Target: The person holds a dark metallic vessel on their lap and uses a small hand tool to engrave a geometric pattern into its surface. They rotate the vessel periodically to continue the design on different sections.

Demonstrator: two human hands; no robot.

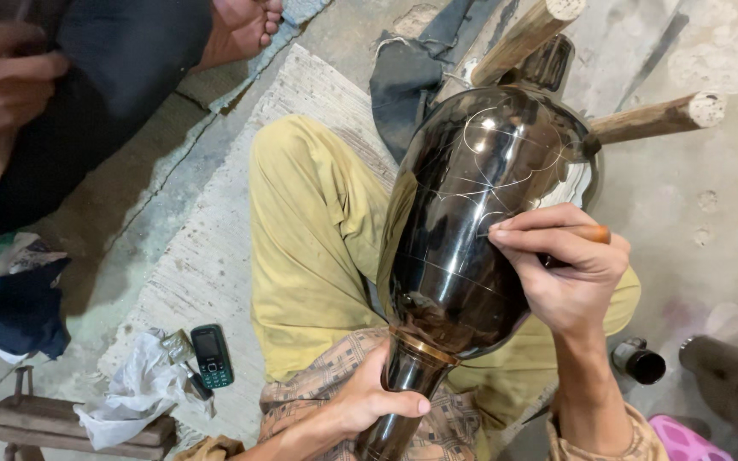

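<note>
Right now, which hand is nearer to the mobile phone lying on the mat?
Left. The left hand grips the black vase's neck, a short way right of the mobile phone. The right hand works farther right on the vase's body.

The vase (pixel 471 222) lies across the person's lap. Left of the vase, on the mat (pixel 215 256), sits a phone (pixel 212 355); right of it, a small cup (pixel 640 362).

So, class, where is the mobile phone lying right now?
In the head view, the mobile phone lies at lower left on the pale mat, beside crumpled white plastic, left of the person's knee.
</note>
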